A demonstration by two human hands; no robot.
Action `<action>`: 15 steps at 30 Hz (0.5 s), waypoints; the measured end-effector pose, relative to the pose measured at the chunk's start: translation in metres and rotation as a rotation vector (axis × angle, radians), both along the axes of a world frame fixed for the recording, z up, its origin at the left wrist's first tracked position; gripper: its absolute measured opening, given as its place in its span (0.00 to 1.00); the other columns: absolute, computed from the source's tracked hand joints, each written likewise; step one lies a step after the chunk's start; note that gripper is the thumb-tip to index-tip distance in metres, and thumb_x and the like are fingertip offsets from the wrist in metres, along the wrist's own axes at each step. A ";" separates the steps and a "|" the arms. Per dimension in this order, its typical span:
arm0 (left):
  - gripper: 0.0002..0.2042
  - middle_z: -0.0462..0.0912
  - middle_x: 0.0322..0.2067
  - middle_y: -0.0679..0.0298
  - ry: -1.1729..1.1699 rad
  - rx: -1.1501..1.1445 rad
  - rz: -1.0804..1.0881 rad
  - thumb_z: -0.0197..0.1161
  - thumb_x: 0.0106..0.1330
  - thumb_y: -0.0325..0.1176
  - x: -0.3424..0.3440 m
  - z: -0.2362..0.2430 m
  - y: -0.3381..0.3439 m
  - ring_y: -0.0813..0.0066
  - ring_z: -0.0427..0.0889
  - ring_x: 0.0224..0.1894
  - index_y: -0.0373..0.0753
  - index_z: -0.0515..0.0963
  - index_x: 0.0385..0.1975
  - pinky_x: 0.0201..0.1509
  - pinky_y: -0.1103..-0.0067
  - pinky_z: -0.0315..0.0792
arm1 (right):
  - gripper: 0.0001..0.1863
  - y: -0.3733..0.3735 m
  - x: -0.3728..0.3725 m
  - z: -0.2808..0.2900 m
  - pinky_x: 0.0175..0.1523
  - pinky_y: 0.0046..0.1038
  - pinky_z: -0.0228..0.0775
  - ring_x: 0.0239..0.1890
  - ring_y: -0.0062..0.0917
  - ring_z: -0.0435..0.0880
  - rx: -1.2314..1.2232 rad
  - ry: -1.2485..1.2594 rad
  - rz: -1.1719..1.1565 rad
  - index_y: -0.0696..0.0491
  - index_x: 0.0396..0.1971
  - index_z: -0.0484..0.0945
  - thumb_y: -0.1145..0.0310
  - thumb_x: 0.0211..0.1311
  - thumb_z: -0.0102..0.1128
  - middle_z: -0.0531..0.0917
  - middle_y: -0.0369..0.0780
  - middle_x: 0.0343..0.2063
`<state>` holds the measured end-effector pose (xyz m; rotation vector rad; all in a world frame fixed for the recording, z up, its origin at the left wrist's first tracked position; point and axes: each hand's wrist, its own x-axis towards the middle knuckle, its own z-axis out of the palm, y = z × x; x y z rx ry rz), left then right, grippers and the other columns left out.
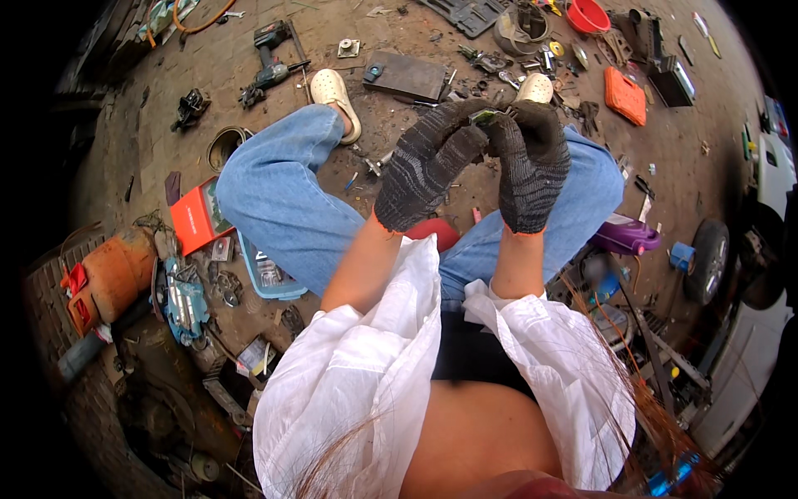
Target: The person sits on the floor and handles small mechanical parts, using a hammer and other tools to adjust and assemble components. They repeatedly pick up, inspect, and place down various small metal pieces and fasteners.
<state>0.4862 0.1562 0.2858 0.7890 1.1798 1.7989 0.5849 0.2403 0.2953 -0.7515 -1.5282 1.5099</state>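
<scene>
Both hands wear dark grey knitted work gloves with orange cuffs, and they meet in front of me above the ground. A small green, shiny piece point(486, 117) is pinched between their fingertips; its kind I cannot make out, as the gloves cover most of it. My left hand point(426, 166) is closed, with its thumb and fingers against the piece's left side. From the other side my right hand point(532, 162) grips it with curled fingers. Just beyond the hands, a dark flat metal box point(406, 76) lies on the dirty ground.
Cordless drills point(270, 58) lie at the far left. An orange case point(624, 96) and a red bowl point(588, 15) are at the far right. Beside my left leg are a red box point(195, 220) and a blue tray point(270, 289). A purple bottle point(625, 236) sits by my right knee.
</scene>
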 end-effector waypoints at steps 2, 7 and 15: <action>0.16 0.77 0.39 0.61 0.157 -0.005 0.064 0.57 0.61 0.31 0.002 -0.006 0.001 0.79 0.76 0.39 0.31 0.70 0.48 0.42 0.82 0.72 | 0.08 -0.003 -0.002 0.002 0.40 0.20 0.69 0.34 0.18 0.75 0.099 -0.014 -0.020 0.60 0.33 0.73 0.79 0.51 0.59 0.77 0.38 0.32; 0.13 0.78 0.34 0.62 0.312 -0.034 0.095 0.57 0.61 0.30 -0.001 -0.003 -0.003 0.80 0.76 0.35 0.31 0.72 0.44 0.38 0.83 0.73 | 0.09 -0.001 0.001 0.004 0.37 0.19 0.69 0.33 0.18 0.75 0.108 0.099 0.051 0.60 0.35 0.74 0.76 0.52 0.59 0.77 0.38 0.33; 0.15 0.79 0.33 0.58 0.243 -0.111 0.012 0.60 0.56 0.29 -0.004 0.004 -0.009 0.71 0.77 0.33 0.31 0.73 0.42 0.37 0.80 0.71 | 0.08 -0.004 0.006 0.013 0.27 0.16 0.67 0.24 0.15 0.74 -0.079 0.039 0.075 0.60 0.34 0.75 0.72 0.56 0.55 0.77 0.37 0.28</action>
